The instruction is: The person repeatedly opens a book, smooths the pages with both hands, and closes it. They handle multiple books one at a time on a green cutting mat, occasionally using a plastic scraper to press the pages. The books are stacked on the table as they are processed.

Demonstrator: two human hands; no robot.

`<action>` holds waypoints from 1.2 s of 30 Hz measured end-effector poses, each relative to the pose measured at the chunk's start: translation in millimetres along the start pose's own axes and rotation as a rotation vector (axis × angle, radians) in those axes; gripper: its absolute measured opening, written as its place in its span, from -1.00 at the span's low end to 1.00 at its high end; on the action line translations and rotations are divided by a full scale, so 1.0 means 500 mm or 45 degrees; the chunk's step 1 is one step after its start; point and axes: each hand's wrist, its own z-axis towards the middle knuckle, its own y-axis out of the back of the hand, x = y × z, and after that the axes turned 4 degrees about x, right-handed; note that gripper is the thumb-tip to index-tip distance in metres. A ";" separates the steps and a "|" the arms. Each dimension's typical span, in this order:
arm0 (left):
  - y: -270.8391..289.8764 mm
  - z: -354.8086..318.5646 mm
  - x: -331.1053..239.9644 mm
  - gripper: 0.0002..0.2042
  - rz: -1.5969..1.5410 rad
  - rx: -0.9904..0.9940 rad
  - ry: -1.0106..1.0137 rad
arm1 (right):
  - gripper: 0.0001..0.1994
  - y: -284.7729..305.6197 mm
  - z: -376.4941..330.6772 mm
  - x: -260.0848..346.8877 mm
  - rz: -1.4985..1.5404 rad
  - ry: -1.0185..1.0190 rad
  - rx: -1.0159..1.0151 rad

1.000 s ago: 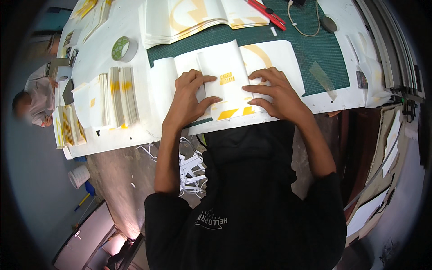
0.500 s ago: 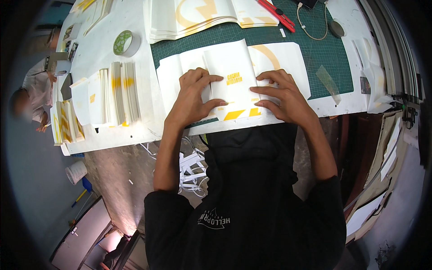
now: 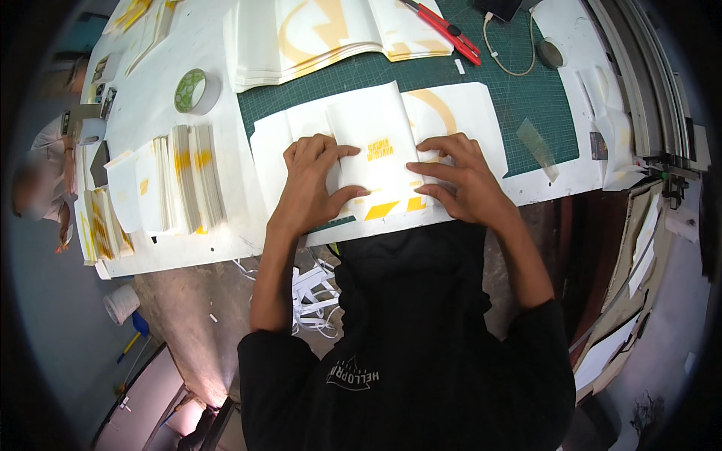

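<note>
A white paper sheet (image 3: 368, 113) printed in yellow, with upright creases, lies on a green cutting mat (image 3: 519, 98) near the table's front edge. My left hand (image 3: 304, 188) is at the left side of its middle panel, index finger and thumb bent onto the paper. At the panel's right crease, my right hand (image 3: 470, 180) has its fingers and thumb curled against the raised fold. Both hands hold the sheet by the panel's sides. What lies under the fingers is hidden.
Beyond the sheet lies a stack of printed sheets (image 3: 259, 45), with a red cutter (image 3: 451, 34) beside it. A tape roll (image 3: 192, 92) and folded paper stacks (image 3: 180, 173) occupy the left. A cable (image 3: 513, 73) and clear strip (image 3: 534, 146) lie right. Another person (image 3: 51, 143) is at far left.
The whole view has shifted, so the table and everything on it appear lower and slightly left. Both hands keep nearly the same place on the sheet.
</note>
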 end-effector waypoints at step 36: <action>0.002 0.006 -0.003 -0.35 -0.026 0.075 0.056 | -0.35 0.007 0.213 -0.064 0.003 -0.480 -0.288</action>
